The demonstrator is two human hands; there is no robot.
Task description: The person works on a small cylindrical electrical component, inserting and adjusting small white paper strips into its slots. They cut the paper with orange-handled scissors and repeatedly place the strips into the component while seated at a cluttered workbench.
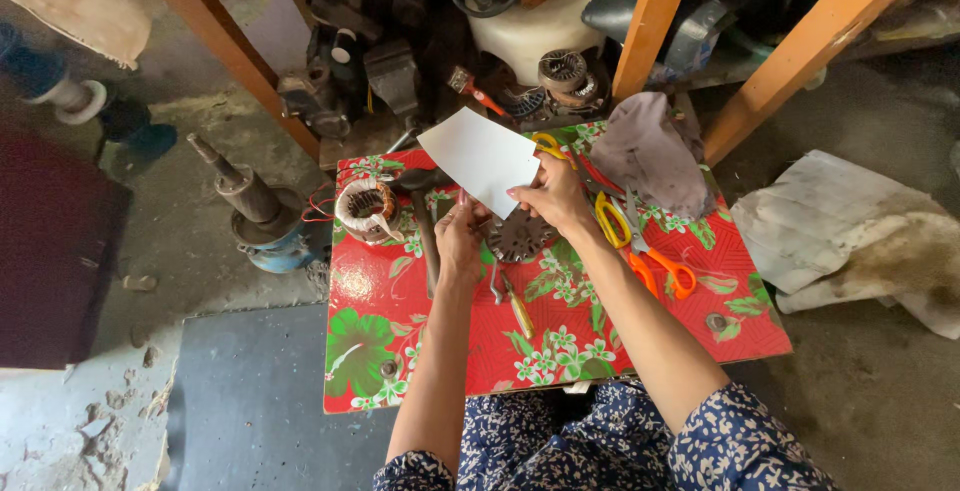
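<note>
- Red floral table (400, 351), mid-frame: wound stator (366, 209) at its upper left, orange scissors (650, 251) at right.
- White sheet (480, 159), above centre, uncut and unfolded, no work on it showing yet.
- Right hand (553, 194) pinches the sheet's lower edge.
- Left hand (462, 236) fingers curl closed at its lower corner.

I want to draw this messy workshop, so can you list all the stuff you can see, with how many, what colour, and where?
Sheet: one, white, held above the table's back edge.
Table: one, red with green and white flowers, centre.
Scissors: at least two pairs, yellow and orange handles, right part of the table.
Hammer: one, dark, left of the hands.
Wound coil: one, copper and white, table's left back corner.
Round toothed metal part: one, grey, under the hands.
Cloth: one, grey-pink, back right corner.
Motor with shaft: one, grey-blue, floor at left.
Crumpled sacking: one, whitish, floor at right.
Left hand: holds the sheet's lower edge.
Right hand: pinches the sheet's right corner.
</note>
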